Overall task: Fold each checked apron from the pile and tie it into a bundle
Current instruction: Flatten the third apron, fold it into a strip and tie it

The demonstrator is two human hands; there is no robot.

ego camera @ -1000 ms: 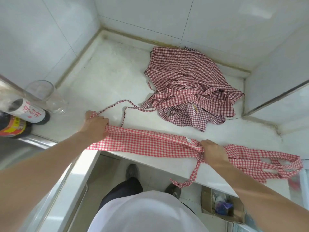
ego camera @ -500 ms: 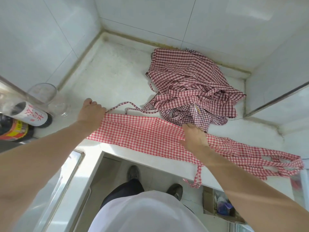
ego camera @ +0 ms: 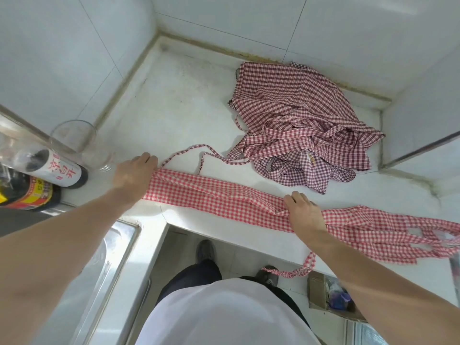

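Head view is showing a bright red-and-white checked cotton apron [ego camera: 219, 195] lying as a long narrow band across the front edge of the white stone bench [ego camera: 174, 115], running from the middle left to the right edge of the frame. Half a second ago the band was lying wider and the right hand was resting flat near its far edge; now the cloth is drawn in narrower again, so the lengthwise fold appears to be finishing. The left hand [ego camera: 132, 178] is curling its grip over the left end, pinning it to the bench. The right hand [ego camera: 305, 212] is bunching the cloth at mid-length, fingers gathered round it. One thin checked tie [ego camera: 296, 270] is dangling off the bench edge at lower centre; another is trailing toward the darker maroon checked pile of aprons [ego camera: 298, 125] waiting at upper right. A clear drinking glass [ego camera: 77, 143] and dark labelled bottles [ego camera: 49, 170] are standing at the left. Folding end to end probably comes next, then tying.
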